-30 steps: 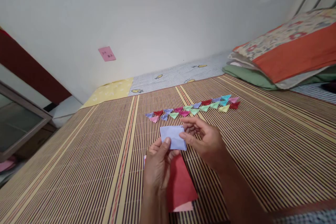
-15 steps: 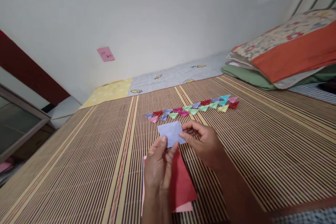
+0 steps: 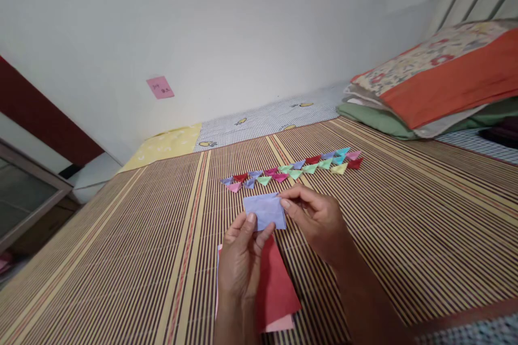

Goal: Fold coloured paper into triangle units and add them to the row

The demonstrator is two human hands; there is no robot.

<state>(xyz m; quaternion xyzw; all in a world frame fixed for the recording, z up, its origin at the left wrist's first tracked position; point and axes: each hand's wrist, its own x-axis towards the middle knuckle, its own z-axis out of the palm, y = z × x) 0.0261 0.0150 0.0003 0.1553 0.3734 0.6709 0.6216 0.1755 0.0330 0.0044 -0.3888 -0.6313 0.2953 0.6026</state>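
Lavender paper (image 3: 264,209), held at twelve o'clock from the red sheet (image 3: 279,285), looks mid-fold; the next move seems to call for aligned edges and a firm crease. Left hand (image 3: 239,259), upright at seven o'clock, pinches its lower edge; right hand (image 3: 320,221), angled from four o'clock, pinches its two-o'clock corner.

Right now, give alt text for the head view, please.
The left hand and right hand hold a folded lavender paper above a striped mat. Beyond it lie two rows of small colorful folded papers; nearer lies a red sheet.
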